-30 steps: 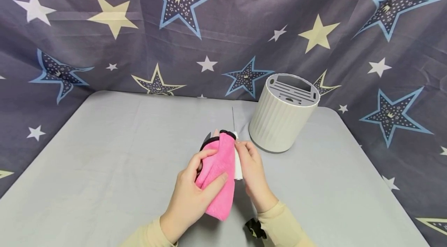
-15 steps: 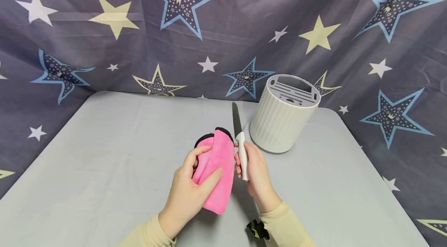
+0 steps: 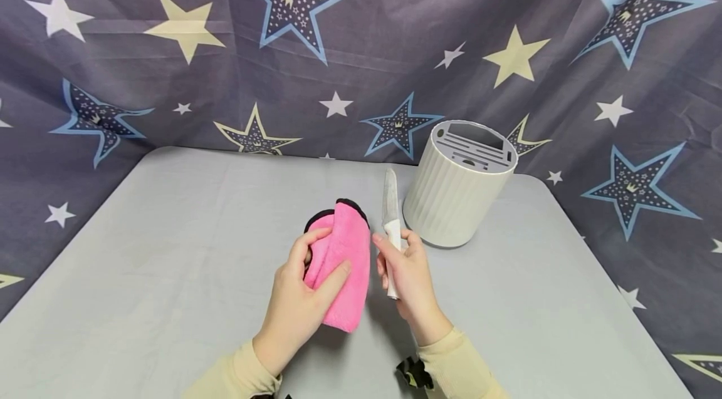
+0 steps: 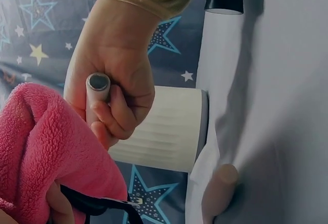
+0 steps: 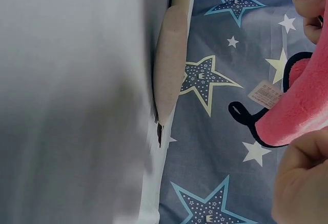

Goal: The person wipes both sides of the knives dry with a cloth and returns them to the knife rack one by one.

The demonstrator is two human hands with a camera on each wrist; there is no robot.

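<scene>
Pointing away from the person, long axis near-to-far, a knife (image 3: 392, 230) is gripped in the right hand (image 3: 414, 274) above the bench (image 3: 186, 242). The left hand (image 3: 293, 302) clasps a pink cloth (image 3: 354, 242); print on its tag (image 5: 265, 94) looks too blurred to read. A ribbed, slot-topped container (image 3: 454, 205) stands near the knife, its inside hard to make out.

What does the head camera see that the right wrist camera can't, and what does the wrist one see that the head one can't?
Only the head view shows the ribbed white holder with its slotted top, and the cream sleeves. It also shows the right hand with a knife, which I can't make out for sure in the wrist view.

Only the right wrist view shows the cloth's pale label and black loop.

Both show the pink cloth, starry backdrop and grey tabletop.
</scene>
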